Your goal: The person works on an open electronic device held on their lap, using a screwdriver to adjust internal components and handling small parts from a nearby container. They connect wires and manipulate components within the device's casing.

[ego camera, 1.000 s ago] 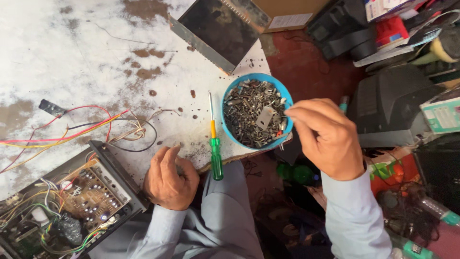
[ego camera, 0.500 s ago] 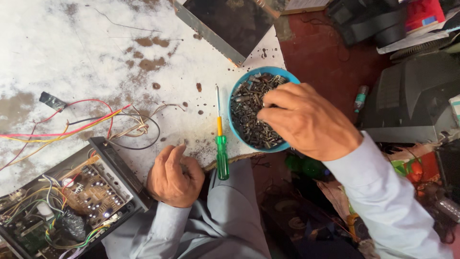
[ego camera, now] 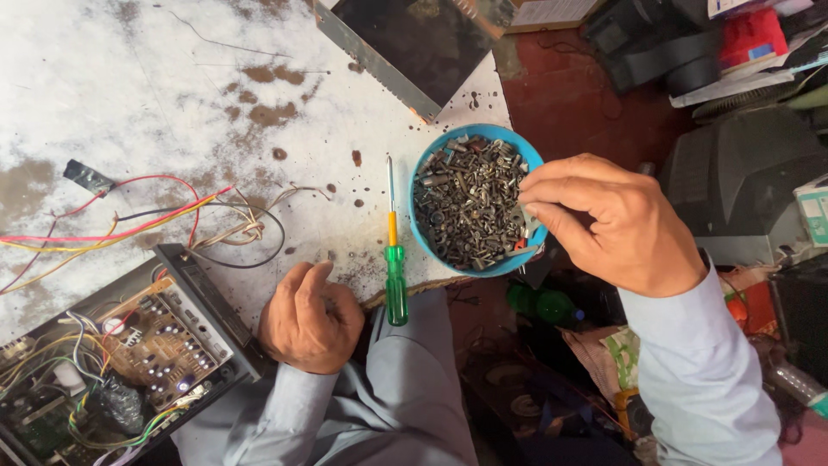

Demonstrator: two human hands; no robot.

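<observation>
- A worn white bench (ego camera: 172, 95), stained brown in patches, fills the view from 9 to 12 o'clock; cluttered dark equipment and boxes crowd the floor toward 3 o'clock.
- The blue bowl (ego camera: 423, 235) of mixed screws sits at the bench edge, just right of centre.
- The right hand (ego camera: 612, 224) hovers over the bowl's 3 o'clock rim, fingers (ego camera: 552, 185) pinched on a small metal piece.
- The left hand (ego camera: 309, 318) rests on the bench edge at 7 o'clock, loosely curled, grasping nothing visible.
- A green-handled screwdriver (ego camera: 395, 267) lies between hand and bowl, touching neither.
- An opened amplifier chassis (ego camera: 129, 354) with loose coloured wires (ego camera: 112, 229) sits at 8 o'clock.
- The step looks like picking hardware out of the bowl; doing it cleanly calls for a firm pinch.
</observation>
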